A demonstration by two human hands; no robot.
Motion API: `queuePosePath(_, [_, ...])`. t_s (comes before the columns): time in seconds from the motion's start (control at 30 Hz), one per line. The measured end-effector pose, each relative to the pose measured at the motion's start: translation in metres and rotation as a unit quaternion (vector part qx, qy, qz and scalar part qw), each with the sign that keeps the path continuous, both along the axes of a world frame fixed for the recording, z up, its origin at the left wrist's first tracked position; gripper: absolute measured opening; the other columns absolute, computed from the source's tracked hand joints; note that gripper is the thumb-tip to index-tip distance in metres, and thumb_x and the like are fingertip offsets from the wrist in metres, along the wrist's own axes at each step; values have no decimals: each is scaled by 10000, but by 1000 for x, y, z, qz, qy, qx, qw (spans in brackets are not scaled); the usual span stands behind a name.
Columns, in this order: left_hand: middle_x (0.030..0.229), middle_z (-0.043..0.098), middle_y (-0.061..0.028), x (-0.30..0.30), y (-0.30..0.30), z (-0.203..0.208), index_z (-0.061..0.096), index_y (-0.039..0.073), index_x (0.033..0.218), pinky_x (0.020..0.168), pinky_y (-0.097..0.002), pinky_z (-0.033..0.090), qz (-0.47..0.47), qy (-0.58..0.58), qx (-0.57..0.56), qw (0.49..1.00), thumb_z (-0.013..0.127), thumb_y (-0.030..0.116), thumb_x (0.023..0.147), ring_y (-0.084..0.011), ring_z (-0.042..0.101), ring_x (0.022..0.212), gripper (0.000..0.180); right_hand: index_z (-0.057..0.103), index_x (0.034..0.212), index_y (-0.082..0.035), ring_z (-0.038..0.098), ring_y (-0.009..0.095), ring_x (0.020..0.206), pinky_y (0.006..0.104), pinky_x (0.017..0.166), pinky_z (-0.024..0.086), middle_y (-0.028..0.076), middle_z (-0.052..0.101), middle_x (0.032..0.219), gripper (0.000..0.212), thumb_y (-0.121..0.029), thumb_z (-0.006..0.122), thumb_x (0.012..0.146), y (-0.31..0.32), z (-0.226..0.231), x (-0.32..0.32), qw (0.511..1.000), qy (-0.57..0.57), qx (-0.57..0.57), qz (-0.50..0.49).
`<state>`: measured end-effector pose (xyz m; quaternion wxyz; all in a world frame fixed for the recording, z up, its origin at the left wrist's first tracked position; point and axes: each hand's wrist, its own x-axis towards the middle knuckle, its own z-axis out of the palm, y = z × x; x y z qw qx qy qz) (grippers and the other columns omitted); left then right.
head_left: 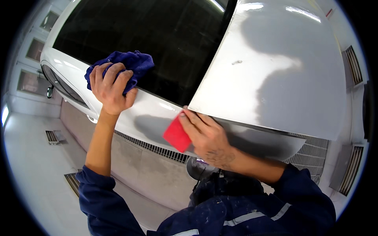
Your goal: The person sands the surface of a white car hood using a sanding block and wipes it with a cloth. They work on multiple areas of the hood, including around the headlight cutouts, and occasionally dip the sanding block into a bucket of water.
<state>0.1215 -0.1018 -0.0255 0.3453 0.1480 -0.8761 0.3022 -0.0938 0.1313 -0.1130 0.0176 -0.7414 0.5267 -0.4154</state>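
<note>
A white car body point(155, 105) with grey patches lies before me. My left hand point(111, 88) is closed on a crumpled dark blue cloth point(136, 65), which rests at the lower edge of the dark rear window point(157, 43). My right hand point(206, 133) presses a red sanding pad point(178, 133) against the car's side panel, close to the corner where the window meets the trunk lid point(232, 84). The fingers lie over the pad's right edge. Beneath the pad and hand is a grey patch point(151, 125), partly hidden.
Below the panel a round container point(197, 167) stands near my body, partly covered. Floor grating point(313, 155) runs along the car's side and rear. Wall vents point(351, 165) are at the right. A side mirror point(50, 91) juts out at the far left.
</note>
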Motion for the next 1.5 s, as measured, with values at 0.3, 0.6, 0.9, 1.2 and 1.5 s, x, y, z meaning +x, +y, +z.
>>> queuePosePath(0.3, [1047, 734, -76, -3, 2, 0, 764, 141, 923, 921, -477, 502, -4, 0, -5, 1000, 678, 299, 710, -343, 663, 983, 279, 785, 1276, -16, 592, 227, 834, 357, 729, 516, 150, 775, 1287, 416, -112, 724, 876, 59, 3, -21, 990, 54, -77, -105])
queuePosePath(0.6, [1025, 725, -70, -6, 6, 6, 756, 132, 908, 898, -468, 502, -2, 5, -1, 1000, 691, 305, 703, -340, 658, 974, 276, 726, 1282, 102, 619, 232, 874, 325, 790, 569, 254, 729, 1356, 445, -71, 668, 876, 41, -5, -34, 994, 103, 5, -43])
queuePosePath(0.9, [1041, 736, -74, -1, 3, 2, 771, 138, 915, 913, -470, 504, 7, -4, -2, 1000, 682, 355, 772, -344, 667, 978, 274, 660, 1323, 175, 694, 334, 1110, 342, 1036, 560, 340, 690, 1360, 490, -77, 642, 903, 10, -6, -7, 995, 94, 14, -18])
queuePosePath(1.2, [1033, 739, -82, -5, 1, 6, 773, 132, 918, 935, -477, 503, 1, -2, 0, 1000, 683, 320, 748, -350, 670, 994, 270, 706, 1270, 162, 682, 292, 982, 325, 923, 574, 342, 696, 1362, 472, -91, 649, 876, -2, 1, 10, 994, 100, 1, -34])
queuePosePath(1.5, [1032, 739, -79, -3, -5, 5, 774, 129, 922, 934, -476, 501, -3, 6, -5, 1000, 690, 316, 736, -346, 667, 988, 277, 704, 1250, 161, 635, 231, 844, 285, 824, 567, 324, 722, 1336, 449, -82, 654, 876, -17, -7, 23, 992, 95, -46, -71])
